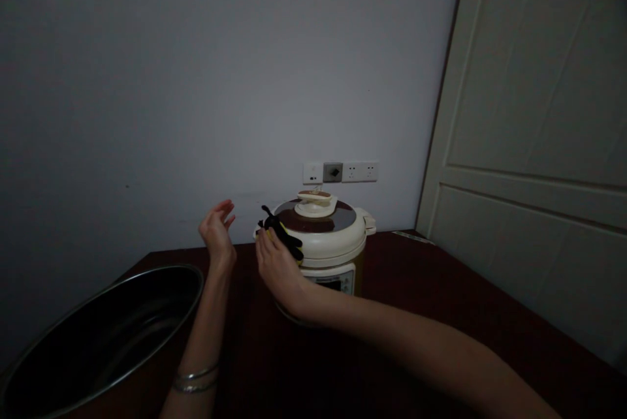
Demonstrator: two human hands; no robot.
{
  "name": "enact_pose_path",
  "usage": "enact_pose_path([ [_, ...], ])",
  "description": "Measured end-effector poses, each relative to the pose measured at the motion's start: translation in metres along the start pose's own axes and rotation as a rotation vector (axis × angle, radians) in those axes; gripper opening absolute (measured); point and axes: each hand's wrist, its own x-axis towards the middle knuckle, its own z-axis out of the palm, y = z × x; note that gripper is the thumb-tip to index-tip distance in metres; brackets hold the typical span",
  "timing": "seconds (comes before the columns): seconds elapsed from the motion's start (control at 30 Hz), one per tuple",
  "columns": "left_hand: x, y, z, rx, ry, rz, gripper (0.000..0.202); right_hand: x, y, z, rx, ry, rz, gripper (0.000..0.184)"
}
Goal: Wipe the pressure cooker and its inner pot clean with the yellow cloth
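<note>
My right hand (283, 270) reaches across to the left side of a cream electric pressure cooker (323, 246). Its fingers lie against a small black-and-yellow soft item (283, 234), which has thin black stalks and looks like a bee toy. The item sits against the left edge of the cooker's lid, and the palm hides part of it. Left of the cooker, my left hand (218, 231) is raised with its fingers curved and apart, holding nothing. The cooker's brown lid carries a cream handle (314, 203) and appears closed.
A large dark pot (186, 275) with a metal rim stands at the lower left, beside my left forearm. Wall sockets (360, 171) are behind the cooker. The dark red tabletop (406, 288) meets the wall at the back, and a pale panelled door (533, 145) rises at the right.
</note>
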Motion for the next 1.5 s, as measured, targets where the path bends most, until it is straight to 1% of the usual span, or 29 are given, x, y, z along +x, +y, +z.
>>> enact_pose_path([
  [0.13,-0.006,0.008,0.003,-0.035,-0.014,0.039,0.024,-0.04,0.008,-0.006,0.04,0.032,-0.114,0.04],
  [0.27,-0.016,0.02,0.007,-0.05,-0.05,0.108,0.021,-0.076,0.022,-0.01,0.144,0.06,-0.214,0.036],
  [0.37,-0.027,0.03,0.01,-0.016,-0.075,0.168,0.021,-0.103,0.028,-0.017,0.207,0.082,-0.221,0.031],
  [0.5,-0.042,0.04,0.011,0.031,-0.151,0.231,0.021,-0.138,0.033,-0.024,0.286,0.084,-0.165,0.03],
  [0.57,-0.048,0.042,0.008,0.041,-0.203,0.246,0.02,-0.157,0.038,-0.026,0.331,0.047,-0.132,0.032],
  [0.63,-0.053,0.044,0.005,0.054,-0.245,0.243,0.02,-0.179,0.043,-0.027,0.377,-0.019,-0.099,0.036],
  [0.73,-0.057,0.047,0.002,0.084,-0.289,0.205,0.02,-0.218,0.05,-0.032,0.418,-0.121,-0.005,0.048],
  [0.8,-0.056,0.051,0.003,0.093,-0.317,0.166,0.02,-0.243,0.054,-0.037,0.415,-0.168,0.07,0.054],
  [0.9,-0.05,0.062,0.014,0.105,-0.365,0.126,0.02,-0.274,0.055,-0.043,0.389,-0.25,0.095,0.063],
  [0.97,-0.044,0.07,0.025,0.125,-0.404,0.117,0.021,-0.287,0.053,-0.046,0.38,-0.355,0.098,0.069],
  [1.0,-0.041,0.073,0.032,0.144,-0.429,0.114,0.022,-0.292,0.052,-0.047,0.393,-0.433,0.104,0.07],
  [1.1,-0.027,0.081,0.053,0.26,-0.525,0.128,0.024,-0.299,0.05,-0.056,0.519,-0.656,0.169,0.064],
  [1.13,-0.021,0.083,0.059,0.33,-0.559,0.156,0.025,-0.299,0.051,-0.061,0.585,-0.703,0.206,0.061],
  [1.2,-0.007,0.083,0.069,0.522,-0.622,0.241,0.028,-0.294,0.06,-0.072,0.717,-0.724,0.319,0.058],
  [1.27,0.011,0.08,0.075,0.742,-0.691,0.312,0.031,-0.282,0.079,-0.081,0.817,-0.673,0.449,0.058],
  [1.33,0.03,0.072,0.076,0.936,-0.771,0.348,0.03,-0.262,0.109,-0.085,0.872,-0.566,0.574,0.054],
  [1.37,0.04,0.066,0.074,1.017,-0.816,0.348,0.028,-0.251,0.127,-0.083,0.891,-0.505,0.638,0.053],
  [1.43,0.057,0.051,0.065,1.166,-0.91,0.291,0.024,-0.226,0.164,-0.073,0.927,-0.393,0.767,0.046],
  [1.5,0.07,0.033,0.052,1.263,-1.012,0.129,0.03,-0.203,0.199,-0.057,1.019,-0.374,0.935,0.046],
])
